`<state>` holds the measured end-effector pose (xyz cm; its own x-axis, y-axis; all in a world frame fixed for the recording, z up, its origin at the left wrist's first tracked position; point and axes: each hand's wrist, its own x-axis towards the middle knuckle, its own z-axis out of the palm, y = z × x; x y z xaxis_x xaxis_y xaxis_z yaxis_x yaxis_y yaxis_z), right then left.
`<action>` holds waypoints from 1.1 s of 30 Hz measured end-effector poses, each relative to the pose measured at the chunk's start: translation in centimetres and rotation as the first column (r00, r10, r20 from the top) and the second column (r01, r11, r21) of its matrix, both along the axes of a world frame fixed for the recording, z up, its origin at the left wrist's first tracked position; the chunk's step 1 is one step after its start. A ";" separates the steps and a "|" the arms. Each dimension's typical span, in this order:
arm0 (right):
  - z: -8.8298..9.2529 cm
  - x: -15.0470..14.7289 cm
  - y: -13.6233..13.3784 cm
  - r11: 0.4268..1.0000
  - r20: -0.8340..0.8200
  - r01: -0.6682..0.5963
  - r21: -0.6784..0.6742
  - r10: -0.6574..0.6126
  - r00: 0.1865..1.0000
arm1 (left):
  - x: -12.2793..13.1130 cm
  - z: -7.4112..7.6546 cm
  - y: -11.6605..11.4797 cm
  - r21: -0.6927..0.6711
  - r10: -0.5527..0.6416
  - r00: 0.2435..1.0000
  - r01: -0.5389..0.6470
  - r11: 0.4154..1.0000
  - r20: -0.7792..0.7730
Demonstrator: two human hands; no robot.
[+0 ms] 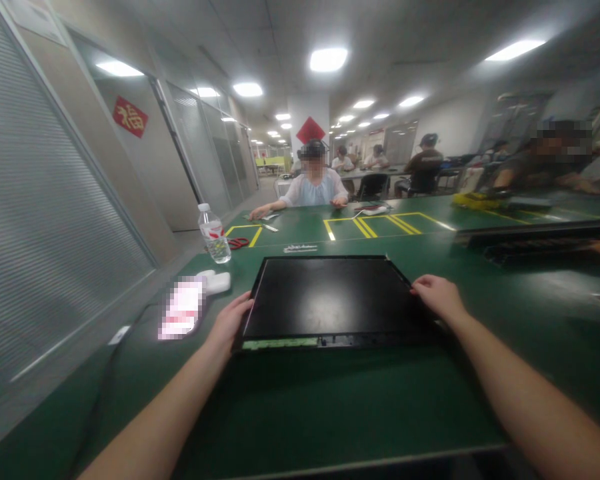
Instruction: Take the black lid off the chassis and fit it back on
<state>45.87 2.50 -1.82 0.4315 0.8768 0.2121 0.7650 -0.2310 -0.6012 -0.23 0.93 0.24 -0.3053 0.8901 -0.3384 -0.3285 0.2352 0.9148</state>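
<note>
A black flat display panel [330, 293] lies in front of me, screen side up, with a green circuit strip [280, 344] along its near edge. My left hand [233, 319] grips the panel's left edge, its fingertips over the rim. On the opposite side my right hand [437, 295] is closed on the right edge, thumb and fingers pinching the frame. The undersides of both grips are hidden. Whether the panel rests fully on the green table [360, 407] or is slightly raised, I cannot tell.
To the left stand a water bottle [214, 235], a lit phone [183, 308], a white case [217, 283] and a dark cable [111, 373]. Red-handled scissors [239, 243] lie beyond. A person [314, 183] sits across the table. Long black parts [535, 243] lie at right.
</note>
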 end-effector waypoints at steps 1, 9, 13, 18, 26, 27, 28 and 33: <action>0.0 0.0 0.0 1.000 -0.007 0.000 0.003 0.000 1.000 | 0.0 0.0 0.0 0.000 -0.002 1.000 0.002 1.000 0.009; 0.1 -0.1 -0.1 1.000 -0.023 -0.003 -0.005 0.003 1.000 | -0.3 -0.1 0.4 0.029 -0.057 0.995 0.055 0.998 0.081; 0.2 -0.2 -0.2 1.000 -0.038 -0.003 -0.003 0.002 0.999 | -0.2 0.1 0.3 0.050 -0.091 0.990 0.086 0.995 0.110; 0.4 -0.6 -0.3 1.000 -0.092 -0.004 -0.014 0.002 0.996 | -0.6 0.5 0.1 0.036 -0.102 0.994 0.100 0.994 0.049; 0.2 -0.6 -0.1 1.000 -0.119 -0.012 -0.021 0.009 0.993 | -1.0 1.1 -0.2 0.049 -0.188 0.982 0.186 0.981 0.033; 0.2 -0.6 0.0 1.000 -0.121 -0.013 -0.025 0.009 0.993 | -1.0 1.2 -0.3 0.052 -0.199 0.980 0.197 0.979 0.023; 0.2 -0.6 0.0 0.999 -0.123 -0.014 -0.029 0.010 0.992 | -1.0 1.2 -0.3 0.055 -0.206 0.979 0.205 0.977 0.011; 0.4 -0.7 -0.2 0.999 -0.128 -0.017 -0.038 0.012 0.992 | -1.1 1.3 -0.4 0.043 -0.191 0.982 0.191 0.981 -0.005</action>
<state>45.15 2.33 -1.47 0.4396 0.8899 0.1215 0.6863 -0.2455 -0.6846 -1.30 0.53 1.54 -0.1286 0.9459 -0.2978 -0.2802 0.2534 0.9259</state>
